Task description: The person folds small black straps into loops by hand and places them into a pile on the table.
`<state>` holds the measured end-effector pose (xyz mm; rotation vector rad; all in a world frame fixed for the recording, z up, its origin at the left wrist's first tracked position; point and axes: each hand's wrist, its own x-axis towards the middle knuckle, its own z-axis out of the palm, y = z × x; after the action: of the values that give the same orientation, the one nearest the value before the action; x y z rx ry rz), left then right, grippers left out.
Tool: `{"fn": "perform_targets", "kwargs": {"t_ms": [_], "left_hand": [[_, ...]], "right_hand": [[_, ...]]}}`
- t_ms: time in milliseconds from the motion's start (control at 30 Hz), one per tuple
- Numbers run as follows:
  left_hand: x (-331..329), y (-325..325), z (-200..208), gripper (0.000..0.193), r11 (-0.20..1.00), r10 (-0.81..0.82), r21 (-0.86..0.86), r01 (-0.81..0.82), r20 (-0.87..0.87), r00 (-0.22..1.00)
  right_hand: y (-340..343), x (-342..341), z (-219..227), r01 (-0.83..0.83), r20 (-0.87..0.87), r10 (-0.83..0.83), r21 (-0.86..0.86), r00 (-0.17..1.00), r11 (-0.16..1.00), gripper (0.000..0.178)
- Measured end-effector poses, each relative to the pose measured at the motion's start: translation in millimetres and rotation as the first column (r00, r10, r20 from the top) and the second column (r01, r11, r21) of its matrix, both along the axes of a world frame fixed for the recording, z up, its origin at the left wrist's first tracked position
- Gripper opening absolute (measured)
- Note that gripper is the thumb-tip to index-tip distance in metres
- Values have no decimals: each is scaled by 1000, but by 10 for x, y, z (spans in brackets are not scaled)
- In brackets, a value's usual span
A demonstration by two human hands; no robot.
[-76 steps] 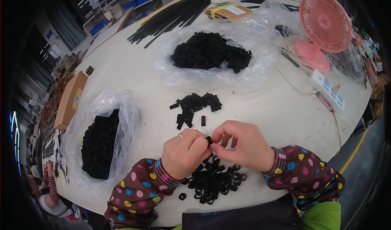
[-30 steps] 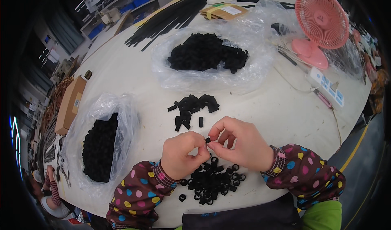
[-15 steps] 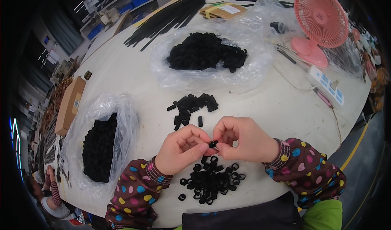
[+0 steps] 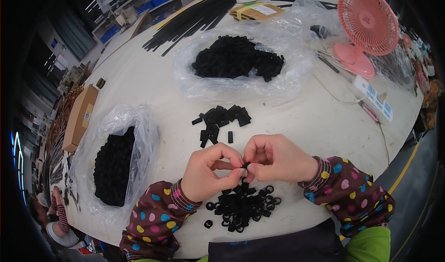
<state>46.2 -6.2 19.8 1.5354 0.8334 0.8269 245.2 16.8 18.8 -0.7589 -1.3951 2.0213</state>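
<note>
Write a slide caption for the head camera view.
Left hand and right hand pinch one small black piece between them over a white table, near a loose pile of small black rings.

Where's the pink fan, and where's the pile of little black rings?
Pink fan (image 4: 368, 22): head view, on its round grille.
Pile of black rings (image 4: 244, 205): head view, on the pile's middle.

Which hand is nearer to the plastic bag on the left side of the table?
The left hand: it is to the right of the plastic bag, with a gap between; the right hand is farther right.
</note>
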Motion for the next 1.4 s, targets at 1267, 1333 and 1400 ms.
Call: {"fn": "perform_targets", "kwargs": {"t_ms": [1267,1333,1400], "left_hand": [[-52,40,-81,10,974,4,-220,52,248,969],[-12,19,-95,10,985,42,-170,-1,236,971],[27,15,-128,9,984,169,-92,-155,176,970]], "right_hand": [[12,-2,-67,-115,-233,19,-407,972,906,9],[-24,-35,-25,-93,-229,-1,-400,973,912,7],[-85,-73,17,161,-91,-177,-157,980,974,8]]}}
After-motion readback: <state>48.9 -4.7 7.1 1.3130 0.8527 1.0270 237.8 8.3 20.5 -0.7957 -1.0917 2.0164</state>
